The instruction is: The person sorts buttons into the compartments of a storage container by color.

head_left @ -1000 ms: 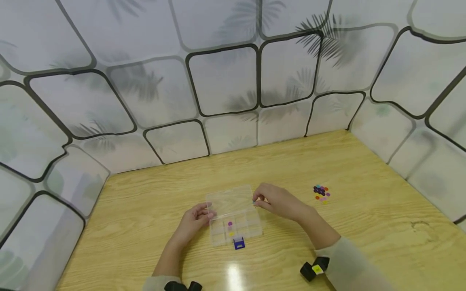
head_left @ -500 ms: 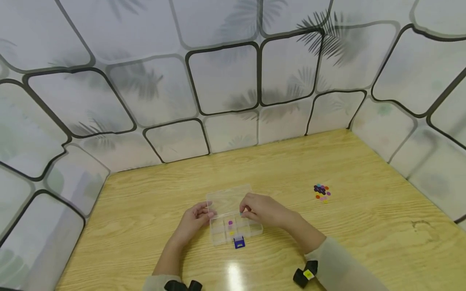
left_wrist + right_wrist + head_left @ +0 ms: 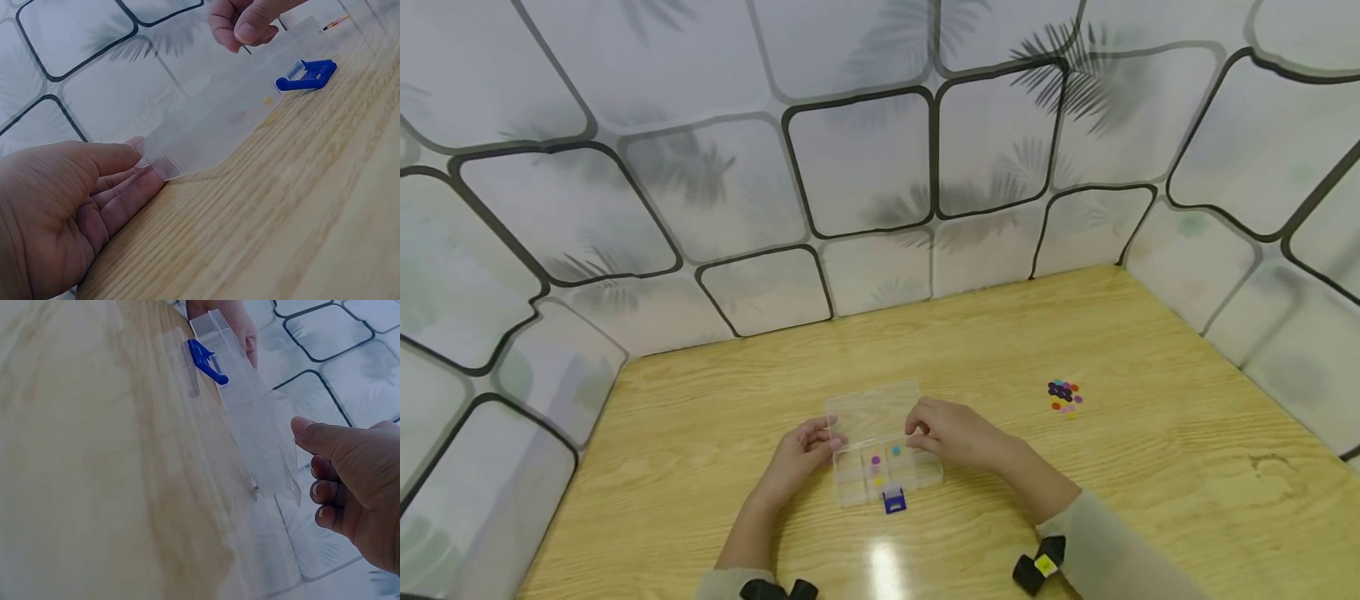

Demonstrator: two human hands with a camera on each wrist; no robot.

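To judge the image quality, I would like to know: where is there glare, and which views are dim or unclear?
Head view: brightest, with a white glare patch on the table near the bottom edge; left wrist view: dimmer, the clear box hazy; right wrist view: also dim, table grain smeared.

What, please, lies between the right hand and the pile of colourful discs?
Nothing: the head view shows only bare tabletop between the right hand and the pile.

Box [image 3: 850, 475] on table [image 3: 685, 450], loose discs [image 3: 1061, 390] to its right.
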